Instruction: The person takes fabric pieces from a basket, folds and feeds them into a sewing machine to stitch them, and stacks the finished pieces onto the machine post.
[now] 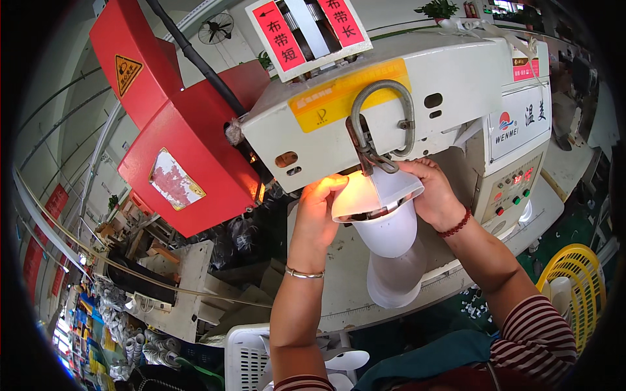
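Note:
A white, hollow piece that looks like a shoe or boot upper (399, 189) is held open-side toward me under the head of a white machine (326, 111). My left hand (317, 207) grips its left edge, the fingertips lit orange by a lamp glow. My right hand (435, 195) pinches the right edge, with the fingers partly hidden behind it. A metal guide with a curved grey hose (409, 117) comes down to the seam at the upper's middle. Below hang rounded white forms (391, 238); whether they belong to the same piece, I cannot tell.
A large red machine housing (189, 137) stands close on the left. At right is a control panel (512, 189) with buttons. A yellow basket (575, 280) sits at the lower right, a white crate (244, 358) with white pieces below left. The pale worktable (339, 303) extends beneath.

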Tool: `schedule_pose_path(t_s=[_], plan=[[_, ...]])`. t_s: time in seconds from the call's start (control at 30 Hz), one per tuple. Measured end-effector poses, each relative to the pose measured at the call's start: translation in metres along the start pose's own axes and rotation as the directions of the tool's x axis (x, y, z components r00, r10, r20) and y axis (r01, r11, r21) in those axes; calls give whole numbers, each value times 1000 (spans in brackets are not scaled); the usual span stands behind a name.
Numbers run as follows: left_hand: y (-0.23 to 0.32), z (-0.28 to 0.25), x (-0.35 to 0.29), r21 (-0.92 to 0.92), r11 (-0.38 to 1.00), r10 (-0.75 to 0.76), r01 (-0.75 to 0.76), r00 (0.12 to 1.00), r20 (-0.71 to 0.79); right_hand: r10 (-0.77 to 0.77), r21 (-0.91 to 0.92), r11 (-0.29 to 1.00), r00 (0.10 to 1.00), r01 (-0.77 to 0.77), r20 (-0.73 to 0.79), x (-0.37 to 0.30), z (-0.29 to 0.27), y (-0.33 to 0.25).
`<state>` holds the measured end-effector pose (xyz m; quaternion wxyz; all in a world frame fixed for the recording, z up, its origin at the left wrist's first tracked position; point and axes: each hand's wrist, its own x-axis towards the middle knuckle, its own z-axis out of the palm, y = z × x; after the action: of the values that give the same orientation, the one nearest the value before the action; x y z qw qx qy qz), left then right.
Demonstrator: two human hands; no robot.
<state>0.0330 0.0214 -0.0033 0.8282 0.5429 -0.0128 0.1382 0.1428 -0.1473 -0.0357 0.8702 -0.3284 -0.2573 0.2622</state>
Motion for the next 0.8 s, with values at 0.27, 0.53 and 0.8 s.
schedule_pose_path(t_s=[0.27, 0.53, 0.8], plan=[[-2, -2, 3, -83, 996, -40, 42, 999, 30, 71, 47, 996, 997, -72, 9, 0, 2, -2], [-3, -1, 3, -83, 996, -42, 44, 999, 24, 98, 72, 992, 995, -99, 14, 1, 3, -3], [-3, -1, 2, -102, 993, -49, 54, 998, 43, 114, 53, 992, 993, -116, 37, 0, 2, -4]])
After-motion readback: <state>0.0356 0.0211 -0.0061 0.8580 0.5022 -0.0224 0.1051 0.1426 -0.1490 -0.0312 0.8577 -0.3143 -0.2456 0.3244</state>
